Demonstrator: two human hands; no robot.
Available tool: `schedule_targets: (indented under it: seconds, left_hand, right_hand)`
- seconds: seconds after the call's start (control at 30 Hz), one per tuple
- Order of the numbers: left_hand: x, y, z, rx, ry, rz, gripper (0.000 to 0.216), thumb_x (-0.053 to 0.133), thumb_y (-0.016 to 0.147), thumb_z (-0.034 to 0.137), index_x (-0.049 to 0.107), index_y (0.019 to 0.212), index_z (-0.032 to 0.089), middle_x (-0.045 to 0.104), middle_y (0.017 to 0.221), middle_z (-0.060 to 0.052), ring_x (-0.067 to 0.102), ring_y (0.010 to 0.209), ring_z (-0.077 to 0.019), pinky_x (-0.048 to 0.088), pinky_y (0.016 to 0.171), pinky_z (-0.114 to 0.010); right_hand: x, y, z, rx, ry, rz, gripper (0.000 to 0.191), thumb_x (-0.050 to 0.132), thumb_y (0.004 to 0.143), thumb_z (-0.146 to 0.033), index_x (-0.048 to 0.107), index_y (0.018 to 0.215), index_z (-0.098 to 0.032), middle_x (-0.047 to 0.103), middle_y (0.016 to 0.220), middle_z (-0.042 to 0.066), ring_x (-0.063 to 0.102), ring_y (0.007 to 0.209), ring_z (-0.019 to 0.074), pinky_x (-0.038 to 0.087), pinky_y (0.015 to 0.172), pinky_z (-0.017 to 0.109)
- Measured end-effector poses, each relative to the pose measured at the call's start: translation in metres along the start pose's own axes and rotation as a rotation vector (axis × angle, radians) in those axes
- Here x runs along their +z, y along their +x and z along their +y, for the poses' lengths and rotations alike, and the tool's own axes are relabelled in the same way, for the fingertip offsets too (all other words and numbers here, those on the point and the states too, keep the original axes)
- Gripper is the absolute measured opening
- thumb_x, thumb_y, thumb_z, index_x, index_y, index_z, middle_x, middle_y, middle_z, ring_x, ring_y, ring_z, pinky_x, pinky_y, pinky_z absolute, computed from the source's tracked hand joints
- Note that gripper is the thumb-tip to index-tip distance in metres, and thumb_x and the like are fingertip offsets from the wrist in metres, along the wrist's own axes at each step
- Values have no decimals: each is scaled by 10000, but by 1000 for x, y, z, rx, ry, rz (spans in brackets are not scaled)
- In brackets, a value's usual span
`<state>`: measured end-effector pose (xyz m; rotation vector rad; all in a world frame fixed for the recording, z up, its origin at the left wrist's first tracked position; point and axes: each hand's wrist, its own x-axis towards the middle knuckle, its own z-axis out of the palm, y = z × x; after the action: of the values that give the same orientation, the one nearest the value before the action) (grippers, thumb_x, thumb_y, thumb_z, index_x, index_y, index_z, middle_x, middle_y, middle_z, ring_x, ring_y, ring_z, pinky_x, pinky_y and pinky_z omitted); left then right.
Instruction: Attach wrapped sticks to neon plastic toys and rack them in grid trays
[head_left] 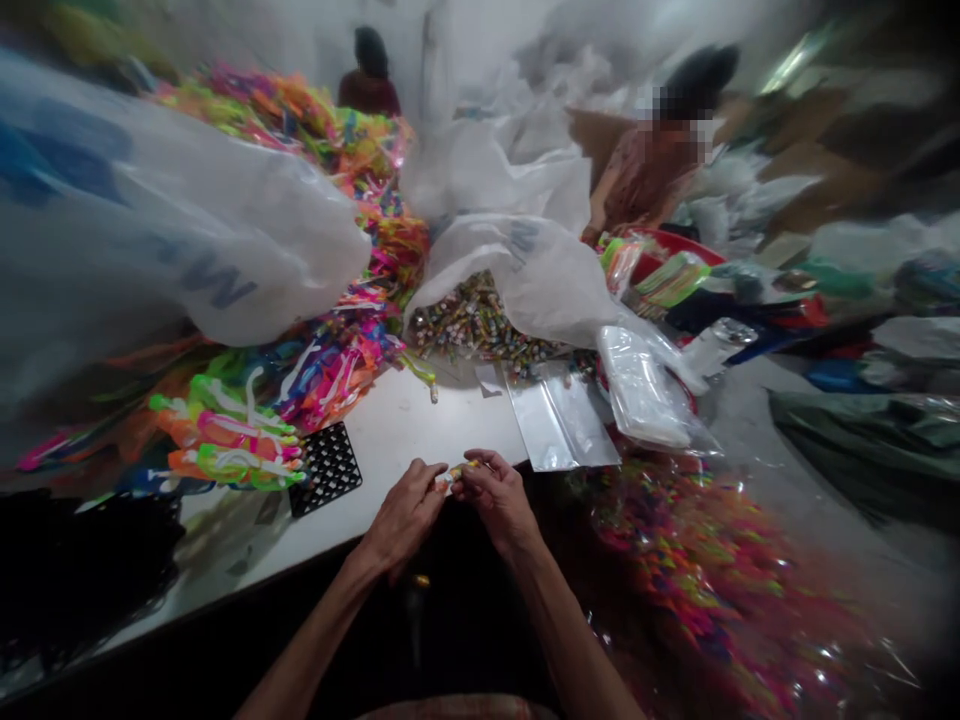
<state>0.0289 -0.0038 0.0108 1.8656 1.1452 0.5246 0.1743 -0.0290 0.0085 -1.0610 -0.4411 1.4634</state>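
Over the front edge of the white table, my left hand and my right hand meet, fingers closed in pinches. Between the fingertips is a small white-and-yellow printed piece, too small to name and partly covered by the fingers. Left of my hands lies a black perforated plastic tray. A bundle of bright neon plastic strips rests against the tray's left side. Beyond my hands, a heap of small multicoloured pieces spills out of a white plastic bag.
Clear flat bags and a folded stack of plastic bags lie at the right. A large white sack bulges in from the left. Bagged colourful pieces sit low at right. Two people are farther back.
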Motion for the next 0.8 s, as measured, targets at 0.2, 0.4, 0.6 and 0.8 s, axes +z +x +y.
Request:
schedule_targets:
  seconds: [0.2, 0.4, 0.6, 0.8]
  left_hand:
    - [10, -6, -19, 19, -36, 267, 276, 370, 877, 260, 631, 867, 171, 558, 807, -40, 552, 788, -160, 443, 747, -297]
    - [61, -75, -47, 42, 375, 178, 344, 380, 862, 174, 578, 1138, 120, 621, 1091, -129, 553, 1037, -225, 408, 914, -375]
    - [72, -86, -62, 56, 716, -250, 290, 447, 755, 53, 668, 932, 112, 647, 1025, -169, 560, 1020, -284, 387, 898, -448]
    - [34, -80, -36, 44, 740, -343, 280, 433, 748, -2, 667, 799, 143, 652, 951, -150, 576, 932, -259, 411, 779, -377]
  right_hand:
    - [-4, 7, 17, -18, -90, 39, 362, 793, 567, -258, 566, 830, -156, 666, 640, 4, 645, 556, 140, 501, 531, 222]
    - [-44, -3, 27, 79, -61, 117, 293, 758, 590, -240, 595, 817, -151, 642, 584, -9, 567, 446, 96, 431, 436, 188]
    - [-70, -32, 41, 159, -52, 158, 280, 757, 613, -244, 604, 826, -147, 645, 594, -2, 554, 447, 88, 418, 435, 181]
    - [-54, -41, 39, 145, -37, 113, 293, 769, 615, -261, 612, 838, -154, 640, 619, -9, 563, 473, 89, 436, 468, 188]
